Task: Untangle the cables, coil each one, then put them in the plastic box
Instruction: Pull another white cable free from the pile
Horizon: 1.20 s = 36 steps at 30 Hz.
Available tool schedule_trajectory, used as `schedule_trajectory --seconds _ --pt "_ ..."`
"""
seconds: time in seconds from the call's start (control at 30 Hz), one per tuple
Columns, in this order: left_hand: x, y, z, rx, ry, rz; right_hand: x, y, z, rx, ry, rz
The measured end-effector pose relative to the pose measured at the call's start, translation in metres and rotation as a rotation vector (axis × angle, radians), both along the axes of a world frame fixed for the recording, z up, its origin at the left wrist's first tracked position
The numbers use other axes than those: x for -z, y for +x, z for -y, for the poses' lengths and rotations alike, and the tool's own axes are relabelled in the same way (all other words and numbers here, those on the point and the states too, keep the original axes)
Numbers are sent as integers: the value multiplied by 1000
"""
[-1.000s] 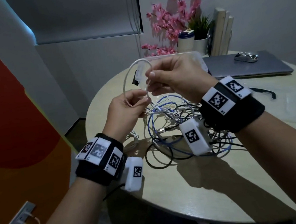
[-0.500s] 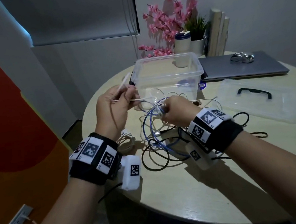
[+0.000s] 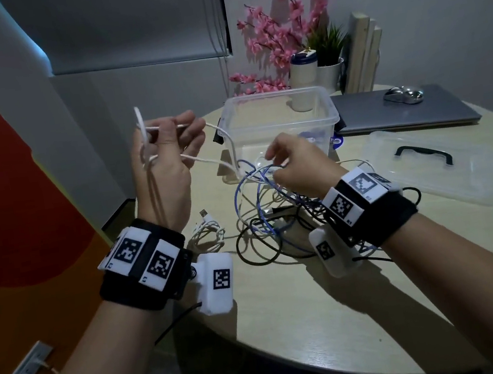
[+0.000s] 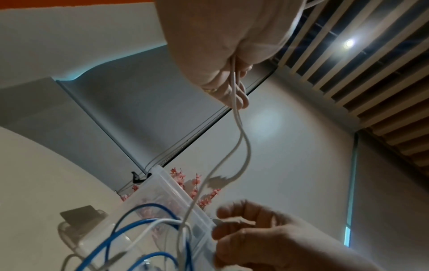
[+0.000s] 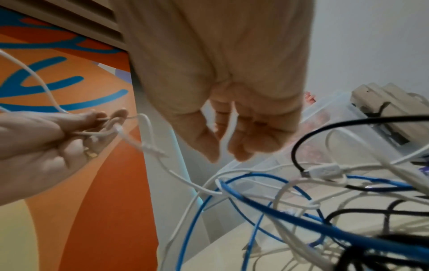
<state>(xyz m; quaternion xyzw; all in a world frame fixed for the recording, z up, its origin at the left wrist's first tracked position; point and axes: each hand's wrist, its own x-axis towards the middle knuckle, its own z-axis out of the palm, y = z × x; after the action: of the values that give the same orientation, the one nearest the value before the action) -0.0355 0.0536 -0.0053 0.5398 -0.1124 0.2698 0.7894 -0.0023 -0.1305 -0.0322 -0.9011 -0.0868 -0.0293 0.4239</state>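
**Inspector:** Grip first. The left hand (image 3: 162,170) is raised off the table, fingers curled round a white cable (image 3: 225,140), which is looped through them; both strands run down from the fist toward the pile.

**Clerk:** And the right?

**Inspector:** The right hand (image 3: 295,168) is lower, in front of the plastic box (image 3: 282,117). Its fingers are bent, and in the right wrist view a white strand passes between thumb and fingertips (image 5: 241,154), a light pinch. That view is blurred, so how firmly it is held I cannot tell.

**Clerk:** Location of the remaining cables?

**Inspector:** A tangled pile (image 3: 278,214) lies on the round table (image 3: 307,322), just in front of the box and under the right wrist: blue cable (image 3: 240,187), black cable (image 3: 248,250) and further white ones crossing each other. A small white coil (image 3: 209,235) with a USB plug lies beside the pile on its left.

**Clerk:** The box itself?

**Inspector:** Clear, upright, open at the top. Something blue shows low behind its right front corner; whether it lies inside, I cannot tell. The lid (image 3: 434,165), clear with a black handle, lies flat to the right, apart from the box.

**Clerk:** Other items?

**Inspector:** A closed laptop (image 3: 401,115) with a mouse (image 3: 402,94) on it behind the lid, and pink flowers (image 3: 274,41) at the far edge.
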Motion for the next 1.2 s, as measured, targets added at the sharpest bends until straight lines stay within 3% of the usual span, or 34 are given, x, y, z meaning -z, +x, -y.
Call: schedule_trajectory --seconds 0.13,0.33,0.4,0.6,0.73,0.87,0.97,1.1,1.2 --pt "-12 -4 5 71 -135 62 -4 -12 -12 -271 -28 -52" --pt "-21 -10 0 98 -223 112 3 -6 -12 -191 -189 -13" --pt "-17 -9 -4 66 -115 98 0 -1 -7 -126 -71 -6" --pt "17 -4 -3 -26 465 -148 -22 11 10 43 411 45" --pt "32 -7 3 107 699 -290 -37 10 14 78 656 73" --pt "40 -6 -2 299 961 -371 -48 6 17 86 771 156" --pt "36 -8 -1 341 946 -344 -47 3 17 16 669 174" --pt "30 -5 4 34 857 -266 -42 -6 14 -167 389 98" --pt "26 -3 6 -142 918 -161 -39 -13 11 -223 266 70"
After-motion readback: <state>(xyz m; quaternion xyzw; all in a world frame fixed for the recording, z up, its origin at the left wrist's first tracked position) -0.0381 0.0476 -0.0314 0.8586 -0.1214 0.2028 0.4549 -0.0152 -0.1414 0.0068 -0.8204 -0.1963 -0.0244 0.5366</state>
